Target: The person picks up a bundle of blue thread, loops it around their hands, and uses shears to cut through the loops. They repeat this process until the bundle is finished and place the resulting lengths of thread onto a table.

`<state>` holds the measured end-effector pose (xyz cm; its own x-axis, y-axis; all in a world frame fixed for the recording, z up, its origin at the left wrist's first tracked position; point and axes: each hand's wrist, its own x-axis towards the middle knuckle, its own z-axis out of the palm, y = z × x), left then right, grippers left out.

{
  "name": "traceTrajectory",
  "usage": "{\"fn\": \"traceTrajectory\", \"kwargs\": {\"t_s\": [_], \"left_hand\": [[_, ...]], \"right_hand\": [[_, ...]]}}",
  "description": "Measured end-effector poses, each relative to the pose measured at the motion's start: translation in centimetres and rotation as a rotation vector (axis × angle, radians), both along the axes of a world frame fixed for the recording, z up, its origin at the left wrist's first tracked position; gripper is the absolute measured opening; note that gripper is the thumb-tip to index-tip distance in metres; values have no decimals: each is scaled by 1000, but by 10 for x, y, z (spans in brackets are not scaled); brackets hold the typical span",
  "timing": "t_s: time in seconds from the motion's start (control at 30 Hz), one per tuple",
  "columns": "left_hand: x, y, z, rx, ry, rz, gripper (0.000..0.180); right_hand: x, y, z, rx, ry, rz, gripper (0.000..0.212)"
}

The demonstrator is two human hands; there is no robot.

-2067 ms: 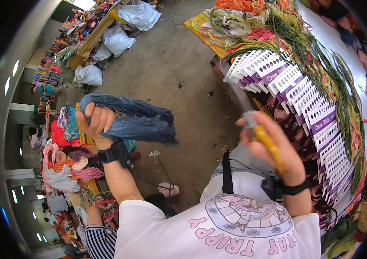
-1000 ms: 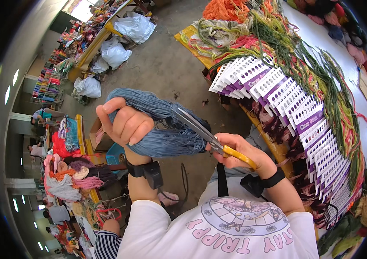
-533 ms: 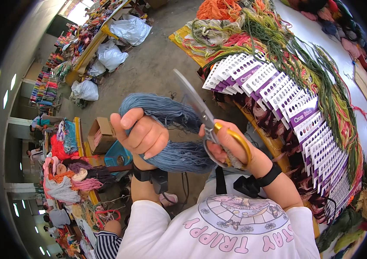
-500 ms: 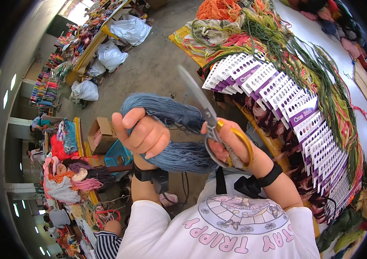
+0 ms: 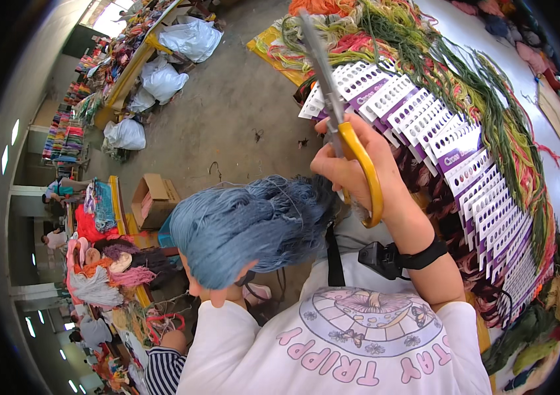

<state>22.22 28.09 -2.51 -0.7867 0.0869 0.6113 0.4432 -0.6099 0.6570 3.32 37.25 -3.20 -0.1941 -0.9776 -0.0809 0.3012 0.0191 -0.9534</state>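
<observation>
A thick skein of blue-grey yarn stretches sideways in front of my chest. My left hand is under its left end and holds it; the yarn hides most of the fingers. Some loose strands stick out along the top of the skein. Above its right end, my right hand grips a pair of scissors with yellow handles. The blades point up and away, close together and slightly blurred, apart from the yarn.
On my right, purple-and-white thread sample cards overlap along a table, beside green and pink yarn. An open cardboard box stands at left on the floor. White sacks lie farther off. A person in a striped sleeve is close at left.
My left hand has turned and dropped, so the skein now covers it instead of hanging in two strands. My right hand has lifted the scissors up and away from the yarn.
</observation>
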Motion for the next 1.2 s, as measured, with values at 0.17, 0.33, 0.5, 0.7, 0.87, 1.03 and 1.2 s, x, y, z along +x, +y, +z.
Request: {"fn": "traceTrajectory", "kwargs": {"t_s": [0.17, 0.33, 0.5, 0.7, 0.87, 1.03, 1.2], "left_hand": [[18, -1, -18, -147, -118, 94, 34], [37, -5, -35, -315, -220, 180, 32], [61, -10, -52, -494, -317, 289, 29], [85, -14, -67, -708, -432, 425, 26], [98, -18, -77, -890, -522, 539, 24], [112, -16, -92, -1048, -630, 662, 22], [95, -15, -71, -1182, -708, 758, 21]], "right_hand": [[6, 4, 5, 178, -23, 268, 37], [17, -1, -3, 200, -59, 405, 42], [36, -4, -17, 138, -27, 596, 39], [11, 8, 7, 128, -176, 471, 41], [-22, 16, 4, -81, -651, 153, 42], [-38, 27, 10, -262, -849, 259, 43], [-54, 50, 32, -435, -1064, 146, 41]]}}
